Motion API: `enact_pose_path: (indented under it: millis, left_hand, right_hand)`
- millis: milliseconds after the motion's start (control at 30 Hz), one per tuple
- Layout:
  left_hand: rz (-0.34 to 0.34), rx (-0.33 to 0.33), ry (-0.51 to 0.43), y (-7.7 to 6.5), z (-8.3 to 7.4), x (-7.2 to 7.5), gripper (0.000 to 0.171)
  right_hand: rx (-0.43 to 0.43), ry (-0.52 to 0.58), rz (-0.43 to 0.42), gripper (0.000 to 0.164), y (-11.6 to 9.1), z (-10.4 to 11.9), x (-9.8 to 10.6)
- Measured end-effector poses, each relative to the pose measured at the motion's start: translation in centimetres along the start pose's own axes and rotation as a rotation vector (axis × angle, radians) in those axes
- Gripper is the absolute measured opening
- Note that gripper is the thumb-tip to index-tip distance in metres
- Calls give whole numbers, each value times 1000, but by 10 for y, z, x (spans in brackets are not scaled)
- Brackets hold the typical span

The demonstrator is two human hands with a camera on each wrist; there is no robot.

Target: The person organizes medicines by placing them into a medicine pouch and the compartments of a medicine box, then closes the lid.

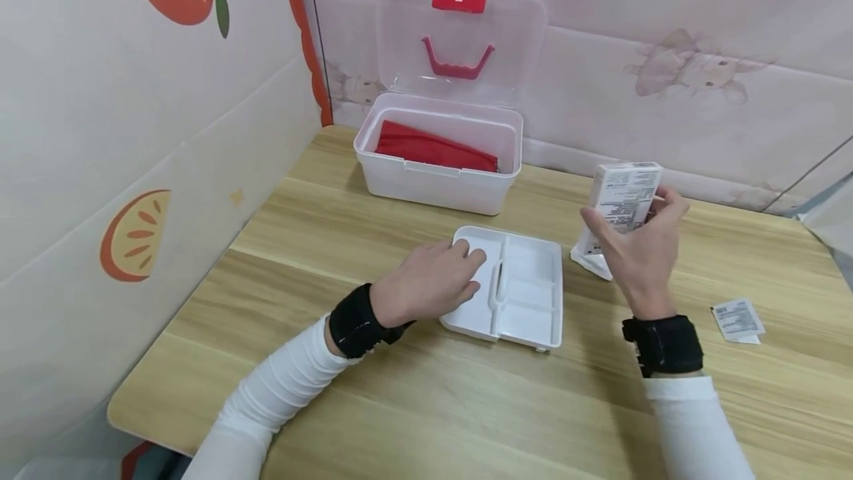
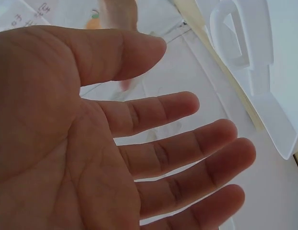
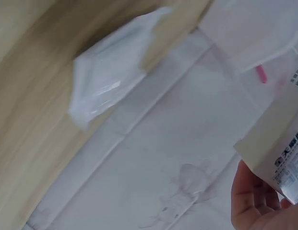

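My right hand (image 1: 646,258) grips a white medicine box (image 1: 625,198) with printed text, held upright at the right of the table. In the right wrist view, fingers curl under the end of that box (image 3: 283,143). A white plastic-wrapped packet (image 3: 110,67) lies on the table, partly behind the box in the head view. My left hand (image 1: 429,280) hovers over the left side of a white divided tray (image 1: 533,258) with a central handle. Its fingers (image 2: 187,148) are spread and relaxed in the left wrist view, with nothing in the palm.
At the back stands a clear first-aid box (image 1: 433,191), its lid (image 1: 400,43) raised against the wall. A red fabric item (image 1: 433,147) lies inside it. Small flat sachets (image 1: 736,319) are on the table at the right. Patterned fabric walls border the table (image 1: 426,406) behind and left.
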State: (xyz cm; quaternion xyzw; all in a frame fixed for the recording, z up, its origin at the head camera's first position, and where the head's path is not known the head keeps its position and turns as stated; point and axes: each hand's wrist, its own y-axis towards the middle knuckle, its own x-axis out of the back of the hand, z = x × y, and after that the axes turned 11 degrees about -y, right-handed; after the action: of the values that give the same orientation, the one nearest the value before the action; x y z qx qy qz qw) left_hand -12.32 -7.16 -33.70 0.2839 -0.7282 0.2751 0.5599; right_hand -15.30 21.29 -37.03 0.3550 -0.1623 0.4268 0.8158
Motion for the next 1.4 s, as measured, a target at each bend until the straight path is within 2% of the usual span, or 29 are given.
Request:
enact_pose_path:
  millis: [167, 233, 333, 533, 633, 767, 1000, 1133, 1233, 1300, 1400]
  left_hand:
    - [-5, 3, 0, 1, 0, 1, 40]
    - [-9, -1, -4, 2, 0, 0, 42]
    - [-39, -6, -42, 4, 0, 0, 47]
    - [-189, -25, -230, 10, 4, 0, 70]
    - [-275, -67, -317, 12, 5, 1, 81]
    - [-356, -121, -372, 13, 6, 1, 88]
    - [-368, -162, -470, 14, 6, 2, 88]
    - [-344, -162, -633, 14, 7, 5, 81]
    - [-352, -152, -712, 14, 10, 7, 80]
    - [-375, -159, -695, 13, 12, 8, 81]
    - [-420, -198, -623, 13, 16, 7, 83]
  right_hand:
    - [35, 234, -72, 82, -10, 14, -2]
    - [29, 300, -61, 82, -16, 18, -4]
    - [14, 334, 0, 87, -25, 26, -9]
    - [27, 268, 155, 99, -45, 48, -25]
    - [66, 219, 218, 104, -55, 56, -32]
    - [119, 170, 270, 109, -63, 64, -36]
    - [178, 132, 269, 110, -67, 74, -29]
    - [265, 174, 319, 108, -67, 76, -25]
    - [333, 124, 376, 108, -63, 73, -19]
    - [358, 31, 419, 107, -60, 70, -14]
    - [348, -110, 520, 104, -55, 62, -4]
